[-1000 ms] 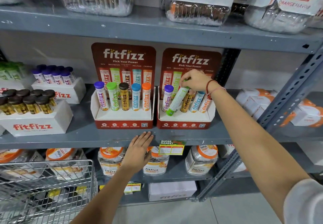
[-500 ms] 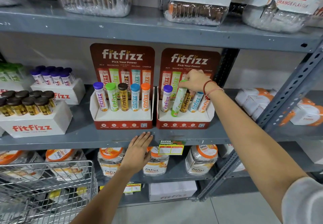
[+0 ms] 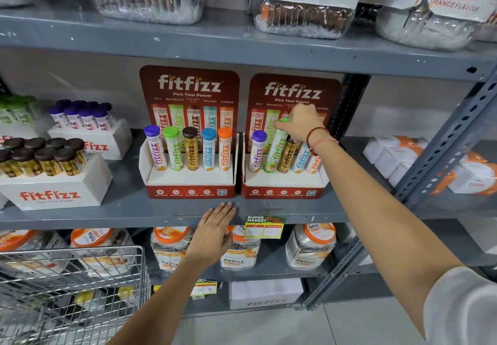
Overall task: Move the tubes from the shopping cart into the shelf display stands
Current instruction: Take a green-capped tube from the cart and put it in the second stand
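The right hand [image 3: 300,124] is closed around the cap end of the green tube [image 3: 274,152], seating it in the right display stand [image 3: 282,184]. The tube looks light, rigid and smooth, best gripped near the cap. The left hand [image 3: 212,234] rests flat and empty on the shelf edge [image 3: 107,217].

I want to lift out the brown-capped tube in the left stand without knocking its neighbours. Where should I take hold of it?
Pinch the brown-capped tube by its cap, coming from above and the front. It stands upright, its foot sunk in the left stand, with the green-capped tube and blue-capped tube close beside it, so only the top is free.
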Demonstrator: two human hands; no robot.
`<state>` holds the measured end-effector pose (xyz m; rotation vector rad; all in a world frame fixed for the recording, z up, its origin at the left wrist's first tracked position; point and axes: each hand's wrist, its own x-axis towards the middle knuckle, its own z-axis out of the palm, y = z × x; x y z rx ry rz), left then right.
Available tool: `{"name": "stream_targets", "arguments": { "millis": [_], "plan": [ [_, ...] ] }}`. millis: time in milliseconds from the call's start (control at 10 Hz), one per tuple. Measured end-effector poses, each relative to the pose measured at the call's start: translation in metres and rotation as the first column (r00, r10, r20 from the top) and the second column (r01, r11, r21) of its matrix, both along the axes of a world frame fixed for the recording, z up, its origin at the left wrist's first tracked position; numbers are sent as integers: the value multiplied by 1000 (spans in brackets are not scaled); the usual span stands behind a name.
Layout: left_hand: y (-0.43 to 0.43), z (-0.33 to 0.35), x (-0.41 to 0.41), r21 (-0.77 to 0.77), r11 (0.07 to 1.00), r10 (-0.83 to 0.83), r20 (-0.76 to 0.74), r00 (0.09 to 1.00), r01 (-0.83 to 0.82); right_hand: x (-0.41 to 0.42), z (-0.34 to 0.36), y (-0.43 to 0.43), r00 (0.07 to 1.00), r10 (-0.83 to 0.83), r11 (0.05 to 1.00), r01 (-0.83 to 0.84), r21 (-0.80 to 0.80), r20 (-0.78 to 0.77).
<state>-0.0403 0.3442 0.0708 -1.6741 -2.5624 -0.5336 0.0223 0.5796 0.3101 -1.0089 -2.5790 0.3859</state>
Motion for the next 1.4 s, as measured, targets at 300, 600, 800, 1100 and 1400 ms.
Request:
{"name": "stream_targets", "arguments": {
  "millis": [300, 600, 800, 1100, 1400],
  "plan": [
    [-1, 3, 1, -26, 1000, 9, 24, 1000, -8, -5, -12, 1, 1000, -7, 1000, 7, -23, -21],
    [-1, 4, 1, -37, 999, 14, 21, 1000, -14, -8, -20, -7, 992, -5, 998, -2, 57, 127],
    [0, 5, 2, -46, 999, 14, 28, 1000, -13, -3, -6, 4, 957, 134, 991, -126, -49, 258],
    [-1, 5, 2, -69, 997, 22, 27, 999, -20, -5, -6, 3, 951, 153, 988, -150, -34, 269],
    [1, 18, 0, -53, 999, 1, 69, 998, 2, 3, -5, -9, 968, 123, 992, -125, -8, 218]
  ]
}}
